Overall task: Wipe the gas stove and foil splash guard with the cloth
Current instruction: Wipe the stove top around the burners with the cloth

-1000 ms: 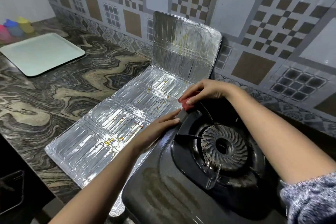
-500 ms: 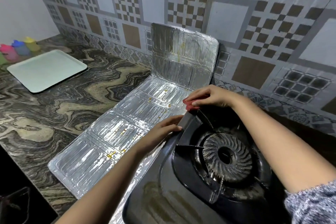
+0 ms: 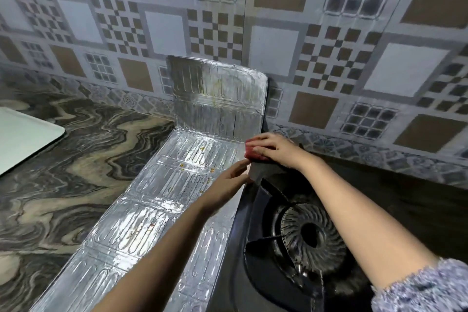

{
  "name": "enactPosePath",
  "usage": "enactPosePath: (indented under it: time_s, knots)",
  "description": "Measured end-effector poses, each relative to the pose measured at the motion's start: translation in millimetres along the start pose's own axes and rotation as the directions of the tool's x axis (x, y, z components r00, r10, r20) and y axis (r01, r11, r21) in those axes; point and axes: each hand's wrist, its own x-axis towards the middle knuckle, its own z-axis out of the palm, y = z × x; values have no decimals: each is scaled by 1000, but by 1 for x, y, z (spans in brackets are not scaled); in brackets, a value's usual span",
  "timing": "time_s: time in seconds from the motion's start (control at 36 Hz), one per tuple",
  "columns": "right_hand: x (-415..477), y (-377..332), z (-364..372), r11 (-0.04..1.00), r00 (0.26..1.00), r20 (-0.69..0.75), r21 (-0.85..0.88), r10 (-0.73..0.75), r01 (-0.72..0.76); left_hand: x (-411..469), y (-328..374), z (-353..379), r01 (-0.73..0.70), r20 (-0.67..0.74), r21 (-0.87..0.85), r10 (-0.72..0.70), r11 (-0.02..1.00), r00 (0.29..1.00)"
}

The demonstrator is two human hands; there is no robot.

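The black gas stove [image 3: 255, 273] fills the lower right, its round burner [image 3: 312, 234] showing between my arms. A silver foil splash guard [image 3: 162, 200] lies flat on the counter to the stove's left, with its far panel [image 3: 217, 99] standing against the tiled wall; yellow-orange specks dot it. My right hand [image 3: 276, 147] presses a small red cloth [image 3: 253, 153] on the stove's far left corner, fingers curled over it. My left hand [image 3: 228, 185] rests with straight fingers on the stove's left edge beside the foil.
A pale green tray [image 3: 22, 139] lies on the marbled stone counter [image 3: 63, 185] at the far left. A patterned tile wall [image 3: 278, 45] runs close behind the stove and foil.
The camera has tilted up and closer. My right hand with the red cloth stays at the stove's far left corner, and my left hand stays on the stove's edge.
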Motion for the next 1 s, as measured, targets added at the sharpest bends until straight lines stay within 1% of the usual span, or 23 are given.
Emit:
enactPosePath:
  time_s: [0.06,0.11,0.19,0.25,0.36,0.5,0.56,0.64,0.69,0.78,0.83,0.86,0.94,1.0]
  knots:
    - [-1,1,0,997,997,-31,-14,71,-72,6,1,-1,1,16,24,-2,1000,1000]
    - [-2,1,-1,987,989,-48,-73,140,-143,12,1,-1,-4,19,37,4,999,1000]
    - [-3,3,-3,950,966,-49,-176,254,-259,19,3,-1,-14,20,83,12,996,1000]
    - [-6,6,-6,926,946,-42,-195,320,-322,22,5,0,-14,23,112,12,994,1000]
    - [-13,16,-14,902,919,-49,-178,392,-394,26,7,2,-15,15,160,13,987,1000]
    - [-25,34,-27,854,875,-21,-206,484,-478,36,12,12,-29,-24,193,34,981,999]
    - [-32,40,-32,843,861,10,-208,509,-496,41,15,17,-20,-67,221,36,975,997]
    - [-45,45,-43,851,861,42,-179,507,-493,51,22,28,0,-124,294,38,956,992]
    - [-64,56,-57,855,862,31,-147,506,-497,61,29,47,-19,-105,391,65,920,992]
    - [-72,55,-58,877,880,22,-89,475,-472,69,30,41,-39,-131,508,122,861,984]
    - [-78,54,-57,895,897,-13,-59,442,-442,74,30,35,-45,-141,603,162,797,977]
    - [-85,57,-59,899,900,-35,-52,434,-435,78,31,37,-49,-122,657,170,752,978]
    - [-106,73,-64,907,905,-92,-38,415,-419,89,34,53,-54,-65,773,163,632,984]
    - [-117,81,-68,912,909,-106,-37,402,-408,95,36,65,-54,-30,811,135,582,990]
